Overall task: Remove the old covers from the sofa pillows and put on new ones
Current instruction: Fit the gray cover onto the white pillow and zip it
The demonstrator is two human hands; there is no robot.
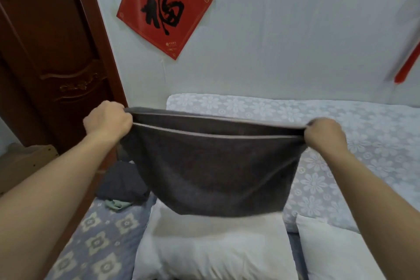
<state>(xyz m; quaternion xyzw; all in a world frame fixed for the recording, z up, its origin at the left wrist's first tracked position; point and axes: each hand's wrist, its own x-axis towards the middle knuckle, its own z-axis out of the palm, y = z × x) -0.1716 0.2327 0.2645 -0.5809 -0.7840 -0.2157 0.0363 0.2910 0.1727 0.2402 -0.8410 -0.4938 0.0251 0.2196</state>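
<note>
A dark grey pillow cover (209, 170) hangs stretched in the air between my hands, its zipped opening facing up and slightly parted. My left hand (108, 120) grips the cover's upper left corner. My right hand (323, 133) grips the upper right corner. Directly below the cover lies a bare white pillow (211, 250) on the sofa seat. A second bare white pillow (336, 252) lies to its right, cut off by the frame's lower edge.
The sofa (341, 120) wears a pale floral cloth, and its seat (97, 241) a blue-grey floral one. A crumpled dark cover (122, 184) and a small green cloth (117, 204) lie at the seat's far left. A brown wooden door (52, 52) stands on the left.
</note>
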